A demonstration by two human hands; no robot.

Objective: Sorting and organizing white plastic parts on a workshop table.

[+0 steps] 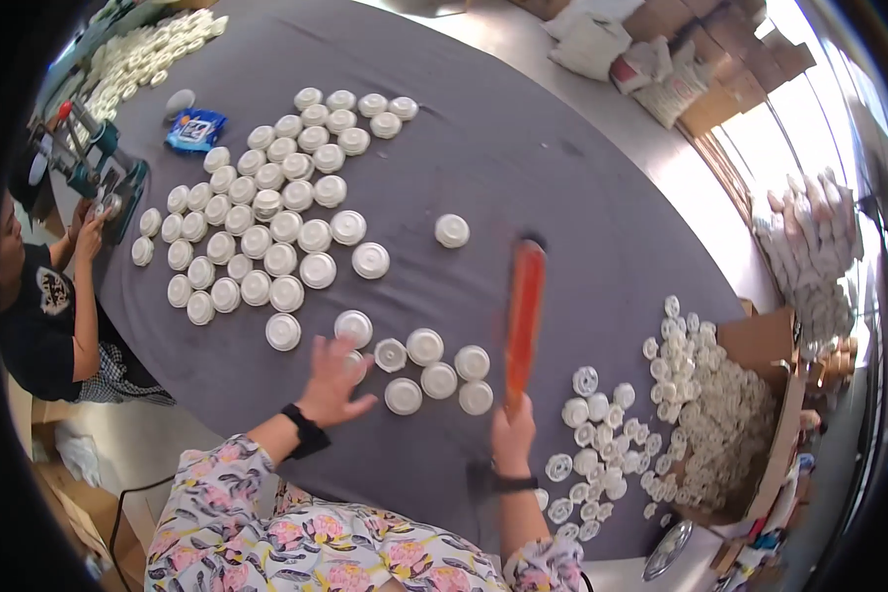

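Note:
In my right hand (512,440) is a long orange-red tool with a dark end (526,316), raised upright and blurred, so its exact kind does not show. My fingers wrap around its lower end. My left hand (333,383) is spread over the table, its fingertips at a white round cap (354,368) that they partly cover. Just beyond it sits another white cap (353,329). Between my hands lie several more white caps (439,380) and a white part with an angular rim (390,355). A single cap (452,231) stands apart farther out.
Many white caps (256,242) spread over the grey tablecloth (602,257) at left. Loose white parts (602,434) spill from a tipped cardboard box (787,434) at right. A blue packet (195,130) lies far left, near a co-worker (44,306) at a green hand press (99,163).

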